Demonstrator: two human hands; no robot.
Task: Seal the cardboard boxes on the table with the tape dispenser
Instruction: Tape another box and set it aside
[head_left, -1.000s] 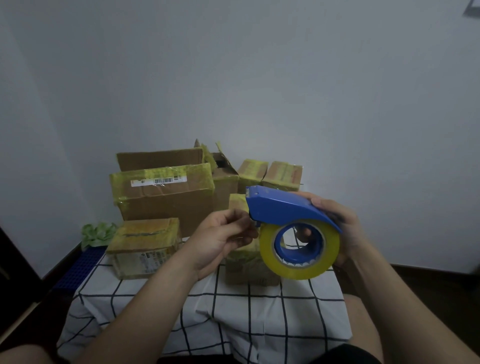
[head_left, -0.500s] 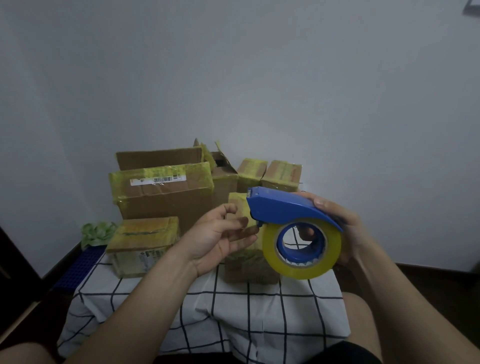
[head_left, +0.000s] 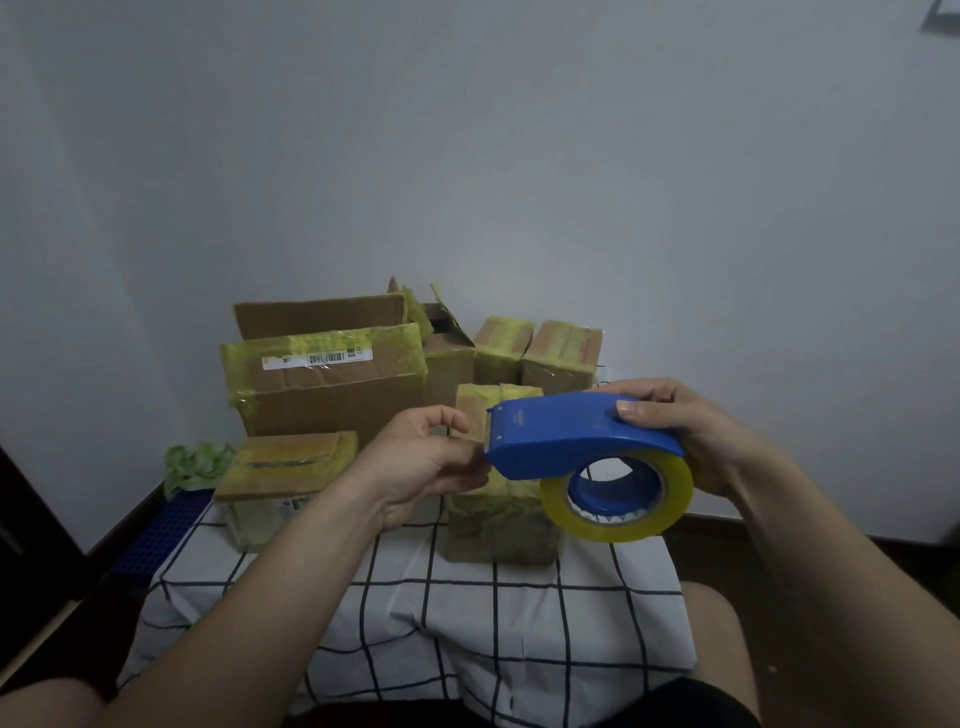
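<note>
You face a plain pale wall (head_left: 571, 156), dimly lit, above a dark floor (head_left: 711, 551). Your table (head_left: 644, 623) wears a white, black-gridded cloth (head_left: 395, 613); a blue crate (head_left: 161, 535) sits left.

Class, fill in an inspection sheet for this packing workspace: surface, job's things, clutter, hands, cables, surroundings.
Surface: white black-gridded tablecloth.
Job's things: blue plastic tape dispenser with yellow roll, held in the air; brown taped cardboard boxes behind, the largest one's flap up.
Clutter: crumpled green thing at table's left edge.
Hands: right hand grips the dispenser; left hand curls at its front end, pinch unclear.
Cables: nothing seen.
Surroundings: plain pale wall.
</note>
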